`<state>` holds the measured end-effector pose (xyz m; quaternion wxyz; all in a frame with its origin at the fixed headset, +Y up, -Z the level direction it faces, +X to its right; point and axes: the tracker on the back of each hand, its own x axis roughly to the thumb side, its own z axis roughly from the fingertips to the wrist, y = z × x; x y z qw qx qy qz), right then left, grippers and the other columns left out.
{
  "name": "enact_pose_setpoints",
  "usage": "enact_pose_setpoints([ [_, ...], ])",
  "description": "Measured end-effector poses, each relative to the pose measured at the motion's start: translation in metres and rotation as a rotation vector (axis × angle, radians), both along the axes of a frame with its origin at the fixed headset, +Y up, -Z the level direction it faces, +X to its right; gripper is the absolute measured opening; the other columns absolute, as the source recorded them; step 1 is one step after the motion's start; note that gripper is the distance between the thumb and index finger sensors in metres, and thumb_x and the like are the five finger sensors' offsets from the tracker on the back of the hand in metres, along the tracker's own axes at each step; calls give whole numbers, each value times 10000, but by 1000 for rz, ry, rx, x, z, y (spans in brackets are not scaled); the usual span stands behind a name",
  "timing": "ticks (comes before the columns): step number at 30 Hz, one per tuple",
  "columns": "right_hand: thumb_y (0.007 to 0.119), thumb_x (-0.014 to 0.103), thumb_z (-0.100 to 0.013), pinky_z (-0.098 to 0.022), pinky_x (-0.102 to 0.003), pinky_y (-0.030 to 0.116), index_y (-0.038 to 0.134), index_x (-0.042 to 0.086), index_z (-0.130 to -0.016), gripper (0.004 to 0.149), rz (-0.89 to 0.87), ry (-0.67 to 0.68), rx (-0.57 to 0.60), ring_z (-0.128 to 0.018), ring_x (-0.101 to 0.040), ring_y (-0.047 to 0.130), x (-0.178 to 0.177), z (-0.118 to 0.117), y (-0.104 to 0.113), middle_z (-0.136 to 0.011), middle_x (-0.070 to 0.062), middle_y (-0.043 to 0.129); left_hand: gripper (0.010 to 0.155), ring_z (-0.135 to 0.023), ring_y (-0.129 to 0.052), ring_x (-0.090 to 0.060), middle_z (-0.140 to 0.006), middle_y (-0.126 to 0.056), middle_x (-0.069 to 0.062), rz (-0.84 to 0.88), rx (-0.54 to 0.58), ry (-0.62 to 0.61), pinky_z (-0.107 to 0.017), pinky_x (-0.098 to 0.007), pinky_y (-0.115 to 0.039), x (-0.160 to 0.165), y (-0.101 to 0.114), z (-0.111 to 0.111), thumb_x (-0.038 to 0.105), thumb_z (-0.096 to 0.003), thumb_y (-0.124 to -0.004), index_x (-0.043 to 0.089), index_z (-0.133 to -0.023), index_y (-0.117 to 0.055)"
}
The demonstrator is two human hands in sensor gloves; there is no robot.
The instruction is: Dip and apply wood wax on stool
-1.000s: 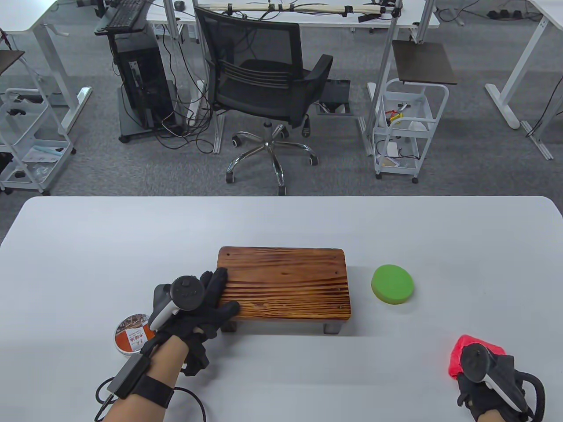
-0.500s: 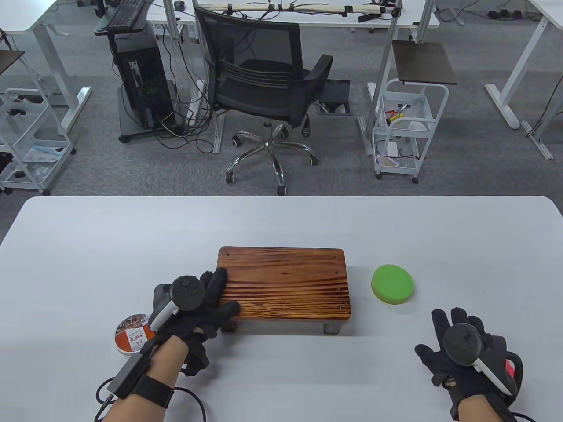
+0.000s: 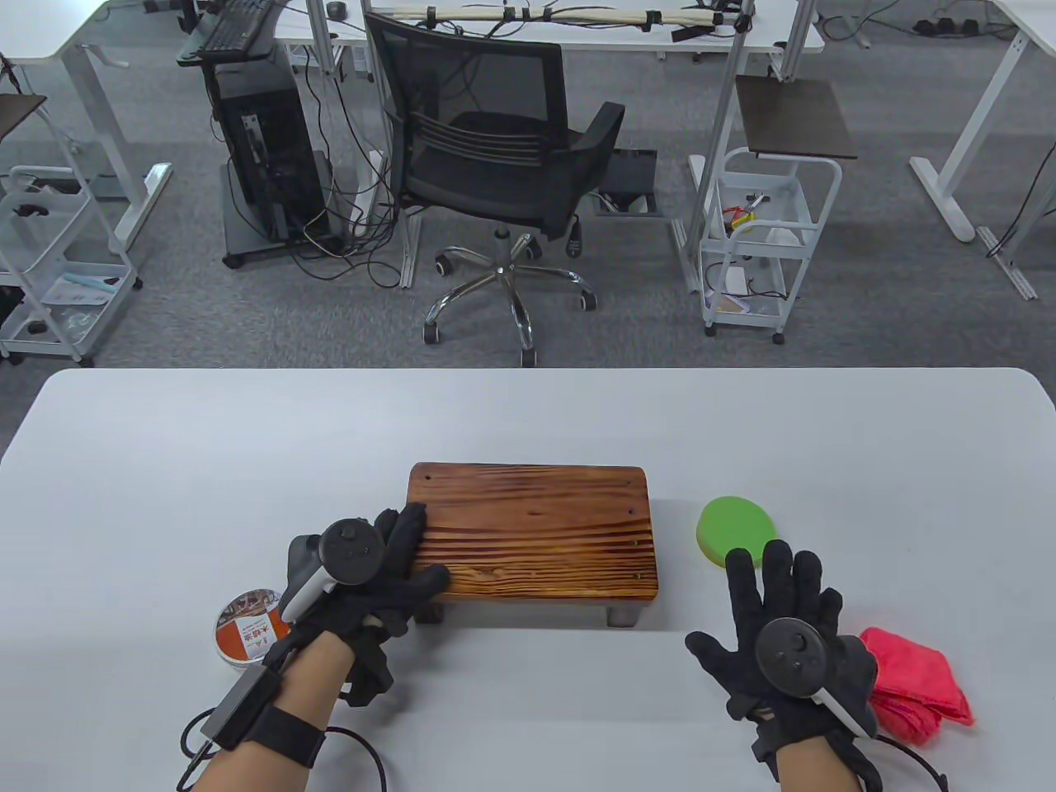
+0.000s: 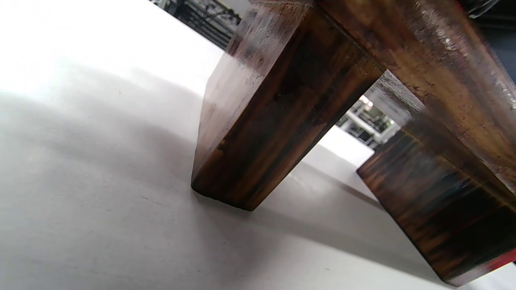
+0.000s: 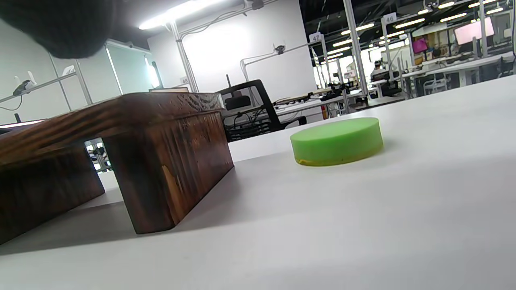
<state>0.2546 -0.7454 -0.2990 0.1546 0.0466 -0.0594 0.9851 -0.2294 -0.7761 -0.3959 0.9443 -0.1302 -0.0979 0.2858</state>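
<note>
A small dark wooden stool stands mid-table; its legs show close up in the left wrist view and it shows in the right wrist view. My left hand rests on the stool's left end, fingers on top, thumb along the near edge. A round green sponge lies right of the stool, also in the right wrist view. My right hand is open, fingers spread, empty, just short of the sponge. A round wax tin with an orange label sits beside my left wrist.
A crumpled red cloth lies on the table right of my right hand. The white table stretches behind the stool. Beyond its far edge stand an office chair and a white cart.
My right hand let go of the red cloth and moved forward and left toward the green sponge, fingers spreading. The cloth now lies uncovered. My left hand stayed on the stool.
</note>
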Motion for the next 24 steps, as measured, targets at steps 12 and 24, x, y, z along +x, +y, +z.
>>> enact_pose_setpoints([
  [12,733,779,-403,-673,-787,215,117,364,-1098,1018,-60,27,-28,-1045,-487,39,5,3,-8,-1171,-106,-3,1028,-1074,-63,-583,-1262,-136,-226,-17,91,28,-663,-840,-182,-4,38,21,787,-443,-675,308,-1193,-159],
  [24,732,774,-411,-671,-791,207,114,364,-1100,1012,-61,82,-38,-1047,-489,40,-1,6,-6,-1172,-107,-4,1082,-1073,-25,-592,-1261,-89,-229,-193,154,201,-663,-843,-151,-94,92,66,787,-422,-747,325,-1193,-145],
])
